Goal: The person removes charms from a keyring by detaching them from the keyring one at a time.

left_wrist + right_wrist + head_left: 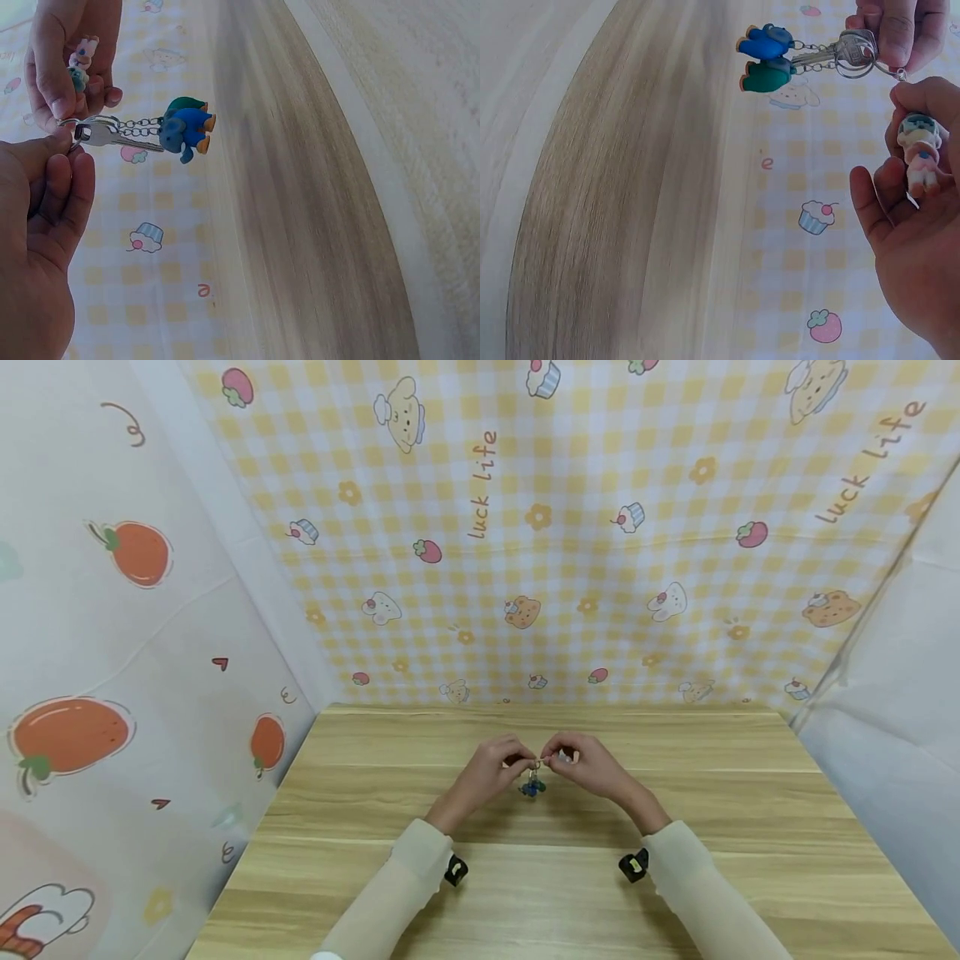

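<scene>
While both forearms in cream sleeves point(697, 889) reach in from six o'clock, the two hands meet over a wood-grain tabletop point(547, 910), a little off the head view's centre toward five o'clock. The left hand point(487, 770), at nine o'clock, pinches a metal key ring point(853, 77) between thumb and fingers; the right hand point(592, 766), at three o'clock, has its thumb and index finger closed on the small metal fitting point(901, 74) that meets the ring, its other fingers loosely bent. A pink-and-white figurine point(921, 154) with a teal top lies along that right palm. From the ring, in the head view, a silver key point(817, 55) and two charms dangle toward six o'clock — a blue elephant point(193, 124) and a green figure point(767, 76), side by side on short link chains point(139, 122). In the right wrist view the charms sit at nine o'clock from the ring, and in the left wrist view at three. A black wrist device point(455, 870) shows by each cuff, and a yellow gingham cloth point(585, 560) printed with cupcakes, strawberries and "luck life" rises behind at twelve o'clock — flanked at ten by a pale cloth point(172, 693) with orange fruit.
</scene>
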A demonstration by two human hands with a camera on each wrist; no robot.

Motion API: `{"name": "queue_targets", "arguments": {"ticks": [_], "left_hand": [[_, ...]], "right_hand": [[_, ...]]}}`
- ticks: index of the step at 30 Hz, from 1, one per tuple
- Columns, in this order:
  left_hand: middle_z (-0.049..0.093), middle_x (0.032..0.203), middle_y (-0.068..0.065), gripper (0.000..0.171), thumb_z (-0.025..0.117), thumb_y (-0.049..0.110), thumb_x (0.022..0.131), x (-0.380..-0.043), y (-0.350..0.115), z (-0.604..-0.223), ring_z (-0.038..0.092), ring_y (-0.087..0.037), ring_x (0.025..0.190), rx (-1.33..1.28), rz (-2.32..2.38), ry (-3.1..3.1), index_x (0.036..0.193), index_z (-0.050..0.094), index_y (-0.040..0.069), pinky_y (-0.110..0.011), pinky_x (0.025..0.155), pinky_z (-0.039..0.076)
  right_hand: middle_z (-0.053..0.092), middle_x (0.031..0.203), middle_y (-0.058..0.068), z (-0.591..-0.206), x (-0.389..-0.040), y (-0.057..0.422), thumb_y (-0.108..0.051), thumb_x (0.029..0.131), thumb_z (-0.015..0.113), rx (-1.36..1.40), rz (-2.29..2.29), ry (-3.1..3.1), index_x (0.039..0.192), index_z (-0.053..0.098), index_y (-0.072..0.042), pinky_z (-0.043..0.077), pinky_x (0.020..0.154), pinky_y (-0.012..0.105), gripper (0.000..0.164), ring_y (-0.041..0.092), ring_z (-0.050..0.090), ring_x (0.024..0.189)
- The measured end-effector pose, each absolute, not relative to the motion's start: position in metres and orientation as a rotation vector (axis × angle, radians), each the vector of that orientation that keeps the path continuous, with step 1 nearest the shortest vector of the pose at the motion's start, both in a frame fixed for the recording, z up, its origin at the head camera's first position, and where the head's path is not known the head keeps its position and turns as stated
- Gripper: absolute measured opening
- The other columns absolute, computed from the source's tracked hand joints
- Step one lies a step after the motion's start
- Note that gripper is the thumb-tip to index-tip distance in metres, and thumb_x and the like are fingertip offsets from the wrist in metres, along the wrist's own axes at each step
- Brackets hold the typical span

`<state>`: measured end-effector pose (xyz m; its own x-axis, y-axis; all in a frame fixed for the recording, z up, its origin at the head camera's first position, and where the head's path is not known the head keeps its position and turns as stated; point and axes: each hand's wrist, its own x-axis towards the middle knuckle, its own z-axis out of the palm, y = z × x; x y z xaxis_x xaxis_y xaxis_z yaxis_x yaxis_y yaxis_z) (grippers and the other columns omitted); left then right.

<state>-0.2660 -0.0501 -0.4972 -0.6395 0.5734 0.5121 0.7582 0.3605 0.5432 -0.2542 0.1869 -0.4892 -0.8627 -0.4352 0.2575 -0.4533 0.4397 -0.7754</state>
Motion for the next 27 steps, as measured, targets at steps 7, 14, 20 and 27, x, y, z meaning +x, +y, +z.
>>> {"name": "queue_targets", "arguments": {"ticks": [7, 14, 20, 27], "left_hand": [[0.075, 0.097, -0.006, 0.006, 0.073, 0.008, 0.101, -0.2662, -0.0508, -0.5004, 0.070, -0.010, 0.081, -1.120, -1.282, -2.383, 0.103, 0.078, 0.006, -0.019, 0.074, 0.060], [0.075, 0.096, -0.007, 0.005, 0.073, 0.009, 0.101, -0.2645, -0.0506, -0.5034, 0.069, -0.011, 0.078, -1.054, -1.387, -2.309, 0.103, 0.076, 0.005, -0.021, 0.070, 0.059], [0.074, 0.095, -0.008, 0.004, 0.072, 0.007, 0.101, -0.2631, -0.0496, -0.5027, 0.070, -0.018, 0.077, -1.080, -1.421, -2.253, 0.103, 0.075, 0.005, -0.022, 0.069, 0.059], [0.074, 0.095, -0.008, 0.005, 0.071, 0.007, 0.101, -0.2648, -0.0488, -0.5048, 0.068, -0.012, 0.077, -1.111, -1.436, -2.232, 0.103, 0.075, 0.004, -0.022, 0.069, 0.059]], "right_hand": [[0.073, 0.098, 0.001, -0.4897, -0.2532, 0.1837, -0.009, 0.104, 0.068, 0.796, 1.477, -2.628, 0.101, 0.076, -0.012, 0.045, 0.071, 0.026, 0.010, 0.011, 0.055, 0.083], [0.071, 0.096, 0.002, -0.4868, -0.2494, 0.1802, -0.005, 0.102, 0.068, 0.809, 1.527, -2.608, 0.098, 0.074, -0.013, 0.045, 0.068, 0.026, 0.011, 0.013, 0.053, 0.078], [0.073, 0.095, 0.006, -0.4869, -0.2484, 0.1792, -0.008, 0.105, 0.065, 0.794, 1.501, -2.610, 0.099, 0.073, -0.009, 0.044, 0.065, 0.025, 0.010, 0.011, 0.051, 0.074], [0.072, 0.094, 0.010, -0.4823, -0.2465, 0.1779, -0.008, 0.106, 0.062, 0.751, 1.508, -2.618, 0.101, 0.073, -0.010, 0.045, 0.062, 0.026, 0.012, 0.010, 0.050, 0.068]]}}
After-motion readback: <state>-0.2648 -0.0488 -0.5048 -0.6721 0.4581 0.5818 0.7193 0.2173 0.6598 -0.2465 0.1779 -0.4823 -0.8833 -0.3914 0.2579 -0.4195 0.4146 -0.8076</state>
